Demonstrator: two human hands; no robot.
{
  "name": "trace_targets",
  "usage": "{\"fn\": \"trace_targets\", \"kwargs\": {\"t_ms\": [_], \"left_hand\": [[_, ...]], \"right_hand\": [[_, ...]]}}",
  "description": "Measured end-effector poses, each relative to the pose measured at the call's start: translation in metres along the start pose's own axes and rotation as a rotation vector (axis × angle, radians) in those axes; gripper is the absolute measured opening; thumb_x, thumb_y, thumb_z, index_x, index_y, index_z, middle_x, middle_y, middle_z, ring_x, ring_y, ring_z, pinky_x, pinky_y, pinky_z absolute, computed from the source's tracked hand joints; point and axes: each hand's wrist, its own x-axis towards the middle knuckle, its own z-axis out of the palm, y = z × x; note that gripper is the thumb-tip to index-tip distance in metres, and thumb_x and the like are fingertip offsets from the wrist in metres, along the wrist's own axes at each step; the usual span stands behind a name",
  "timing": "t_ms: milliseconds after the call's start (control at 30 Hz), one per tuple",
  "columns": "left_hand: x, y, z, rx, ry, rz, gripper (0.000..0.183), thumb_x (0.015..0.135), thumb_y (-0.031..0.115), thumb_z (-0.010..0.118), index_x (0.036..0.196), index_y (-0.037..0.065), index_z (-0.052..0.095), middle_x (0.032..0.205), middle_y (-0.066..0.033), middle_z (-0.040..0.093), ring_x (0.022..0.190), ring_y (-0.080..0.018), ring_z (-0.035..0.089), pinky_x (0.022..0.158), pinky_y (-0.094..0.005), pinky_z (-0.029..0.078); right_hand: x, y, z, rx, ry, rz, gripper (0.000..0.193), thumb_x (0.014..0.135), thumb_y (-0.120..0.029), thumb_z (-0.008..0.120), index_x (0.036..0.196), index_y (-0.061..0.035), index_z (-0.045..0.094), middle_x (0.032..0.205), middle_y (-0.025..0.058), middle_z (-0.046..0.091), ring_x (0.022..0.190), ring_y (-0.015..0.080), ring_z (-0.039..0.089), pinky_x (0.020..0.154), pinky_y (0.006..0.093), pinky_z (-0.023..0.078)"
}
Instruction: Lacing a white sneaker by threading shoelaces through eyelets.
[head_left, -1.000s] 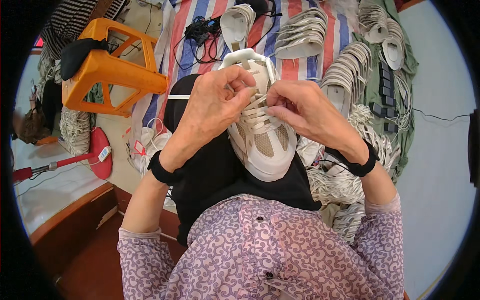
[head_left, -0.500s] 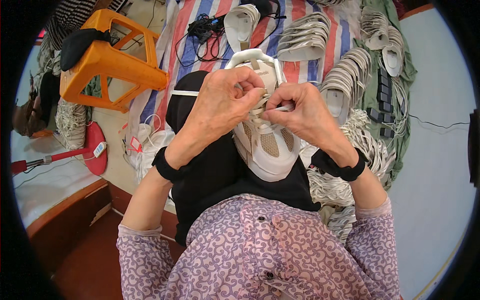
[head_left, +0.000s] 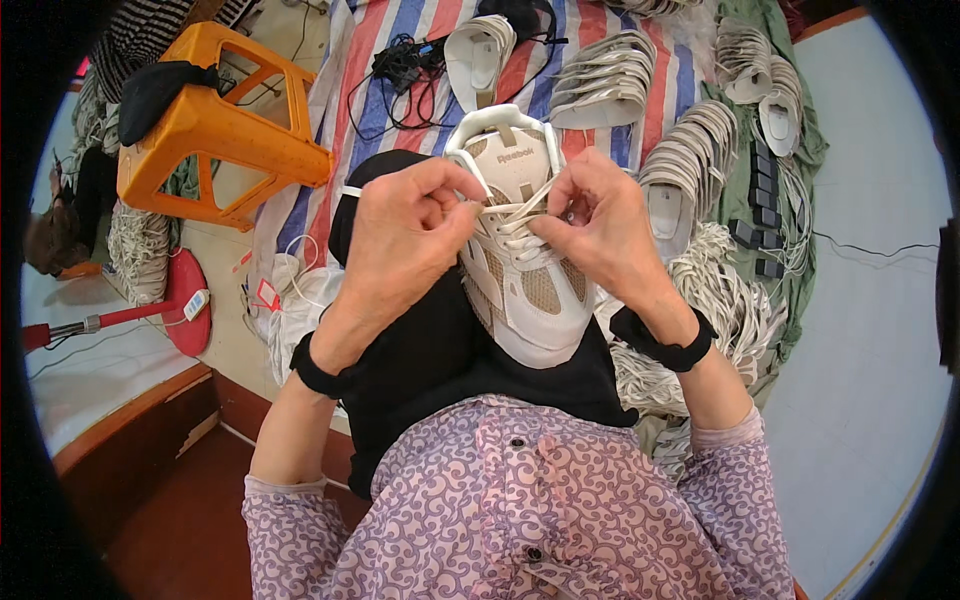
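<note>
A white and beige sneaker (head_left: 543,315) rests on my black-covered lap, its toe toward me and its tongue (head_left: 510,155) standing up at the far end. White shoelace (head_left: 520,232) crosses the lower part of its throat. My left hand (head_left: 412,222) is at the left side of the collar, thumb and forefinger pinched on a lace drawn out to the left. On the right side of the throat, my right hand (head_left: 597,220) is closed with its thumb and fingertips at the lace. One strand slants up toward its fingers. My palms and curled fingers hide part of the eyelet edges.
Beyond my lap lies a striped plastic sheet (head_left: 385,25). It bears stacked shoe uppers (head_left: 605,80), a single upper (head_left: 480,60) and black cables (head_left: 405,65). Bundled white laces (head_left: 725,290) lie to the right. An orange stool (head_left: 225,120) stands at the left.
My left hand has moved left, away from the throat, drawing the lace out. My right hand has shifted slightly. More of the tongue now shows between my hands.
</note>
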Motion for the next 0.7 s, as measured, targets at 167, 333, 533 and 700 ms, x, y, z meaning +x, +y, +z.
{"fn": "trace_targets", "kwargs": {"t_ms": [167,333,533,700], "left_hand": [[-0.006,0.001,-0.01,-0.087,-0.016,-0.02,0.01,0.085,-0.001,0.063,0.094,-0.003,0.067,0.065,0.0034,0.059,0.052,-0.0004,0.052,0.048,-0.0174,0.039],[-0.005,0.004,-0.022,-0.093,-0.055,-0.057,0.009,0.086,0.001,0.065,0.094,-0.003,0.068,0.067,0.002,0.061,0.052,-0.0011,0.054,0.047,-0.0174,0.041],[-0.003,0.009,-0.036,0.216,-0.187,0.033,0.009,0.09,0.008,0.066,0.087,0.0,0.07,0.067,0.0027,0.061,0.052,-0.0025,0.052,0.047,-0.0189,0.038],[-0.009,0.003,-0.057,0.129,-0.273,-0.1,0.024,0.094,0.017,0.064,0.076,0.001,0.069,0.062,0.0026,0.056,0.051,-0.0036,0.048,0.046,-0.0218,0.034]], "right_hand": [[0.006,0.013,-0.006,0.205,-0.089,0.184,0.022,0.072,-0.002,0.08,0.08,-0.0002,0.059,0.075,0.0016,0.057,0.068,0.0107,0.058,0.059,0.0273,0.047],[0.006,0.021,-0.014,0.554,-0.2,0.331,0.018,0.08,0.0,0.076,0.087,-0.0031,0.059,0.074,-0.0042,0.054,0.064,0.0034,0.053,0.055,0.0194,0.045],[0.009,0.019,-0.021,0.362,-0.141,0.107,0.015,0.084,0.0,0.07,0.094,-0.0037,0.06,0.075,-0.0012,0.056,0.063,0.0061,0.056,0.053,0.025,0.045],[0.013,0.012,-0.017,-0.251,0.006,-0.465,0.014,0.085,-0.001,0.061,0.098,-0.003,0.057,0.086,0.0166,0.062,0.076,0.0413,0.062,0.061,0.0459,0.049]]}}
